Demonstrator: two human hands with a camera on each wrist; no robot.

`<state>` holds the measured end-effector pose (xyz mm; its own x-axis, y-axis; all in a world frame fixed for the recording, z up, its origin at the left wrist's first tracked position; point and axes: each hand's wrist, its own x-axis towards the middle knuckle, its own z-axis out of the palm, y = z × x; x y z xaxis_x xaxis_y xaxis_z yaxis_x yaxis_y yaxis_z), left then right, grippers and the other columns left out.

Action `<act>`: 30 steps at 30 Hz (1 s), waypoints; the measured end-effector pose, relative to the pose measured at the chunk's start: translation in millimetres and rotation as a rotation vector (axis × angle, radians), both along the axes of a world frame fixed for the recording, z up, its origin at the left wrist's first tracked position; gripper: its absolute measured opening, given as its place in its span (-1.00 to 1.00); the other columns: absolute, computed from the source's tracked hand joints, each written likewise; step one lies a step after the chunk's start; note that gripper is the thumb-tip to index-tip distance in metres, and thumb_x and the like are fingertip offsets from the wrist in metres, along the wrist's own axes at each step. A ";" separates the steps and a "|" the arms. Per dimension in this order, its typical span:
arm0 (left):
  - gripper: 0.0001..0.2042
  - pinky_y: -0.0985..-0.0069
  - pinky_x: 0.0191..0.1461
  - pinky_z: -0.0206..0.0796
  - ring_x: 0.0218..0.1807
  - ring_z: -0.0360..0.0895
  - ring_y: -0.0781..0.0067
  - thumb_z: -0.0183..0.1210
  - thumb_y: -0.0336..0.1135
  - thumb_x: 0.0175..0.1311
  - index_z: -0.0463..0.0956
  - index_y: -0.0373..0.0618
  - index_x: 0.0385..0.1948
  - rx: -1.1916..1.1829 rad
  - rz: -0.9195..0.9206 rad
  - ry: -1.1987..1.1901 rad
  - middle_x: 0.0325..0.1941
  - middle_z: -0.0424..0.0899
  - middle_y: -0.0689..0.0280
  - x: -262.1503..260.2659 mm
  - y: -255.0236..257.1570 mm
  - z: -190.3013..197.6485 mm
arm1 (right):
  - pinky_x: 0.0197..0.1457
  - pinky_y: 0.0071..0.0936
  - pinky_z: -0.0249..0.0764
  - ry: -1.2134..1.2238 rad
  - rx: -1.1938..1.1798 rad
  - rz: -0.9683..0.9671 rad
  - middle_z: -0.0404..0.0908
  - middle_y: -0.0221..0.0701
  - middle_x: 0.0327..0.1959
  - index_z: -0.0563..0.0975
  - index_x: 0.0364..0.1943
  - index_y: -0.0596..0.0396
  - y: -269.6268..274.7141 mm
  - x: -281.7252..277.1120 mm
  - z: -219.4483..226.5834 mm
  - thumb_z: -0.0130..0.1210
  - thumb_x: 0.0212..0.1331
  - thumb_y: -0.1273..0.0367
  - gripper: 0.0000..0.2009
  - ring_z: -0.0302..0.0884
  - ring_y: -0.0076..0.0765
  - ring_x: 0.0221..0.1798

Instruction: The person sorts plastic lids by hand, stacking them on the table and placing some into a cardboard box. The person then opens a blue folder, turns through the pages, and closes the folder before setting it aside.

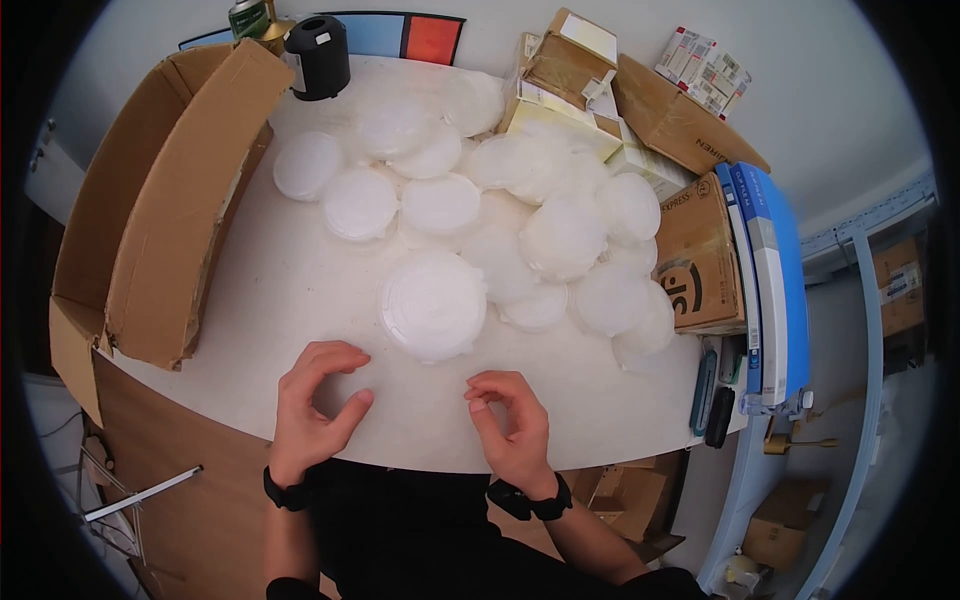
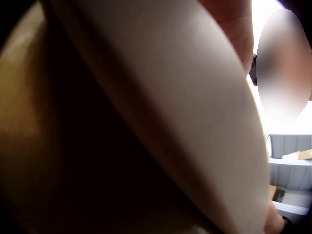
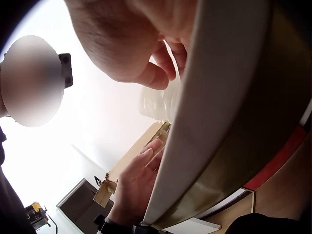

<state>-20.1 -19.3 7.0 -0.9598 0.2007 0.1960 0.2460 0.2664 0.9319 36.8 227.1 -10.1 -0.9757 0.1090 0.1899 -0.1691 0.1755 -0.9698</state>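
My left hand (image 1: 318, 408) rests at the near edge of the white table (image 1: 300, 300), fingers loosely bent and thumb apart, with nothing in it. Across from it, my right hand (image 1: 513, 430) curls loosely, thumb close to the fingertips, also holding nothing. Just beyond both hands lies a round white plastic lid (image 1: 433, 305) with small tabs on its rim, touched by neither hand. Farther back spreads a heap of similar round white pieces (image 1: 563, 235), several of them overlapping in cloudy, film-like layers. The table's edge hides much of the left wrist view.
A long open cardboard box (image 1: 175, 220) stands at the left, near a black cylinder (image 1: 317, 58). Small boxes (image 1: 570, 60) fill the back right. Blue binders (image 1: 775, 280) stand beside a brown carton (image 1: 697, 255), with a dark-handled tool (image 1: 704, 385) lying by the right edge.
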 end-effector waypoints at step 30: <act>-0.27 0.25 0.18 0.47 0.28 0.55 0.09 0.42 -0.31 0.20 0.29 -0.11 0.43 -0.521 -0.163 0.012 0.35 0.52 0.05 -21.5 2.0 87.1 | 0.00 -0.44 0.59 -0.017 0.056 0.062 0.62 -0.20 0.02 0.58 -0.02 0.22 5.5 -3.4 14.0 0.26 0.28 0.55 -0.78 0.62 -0.30 -0.11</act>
<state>-41.6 -17.3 94.1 -0.9066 0.4198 0.0418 0.3323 0.6496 0.6838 33.5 232.6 4.0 -0.9835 0.0379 0.1769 -0.1645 0.2194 -0.9617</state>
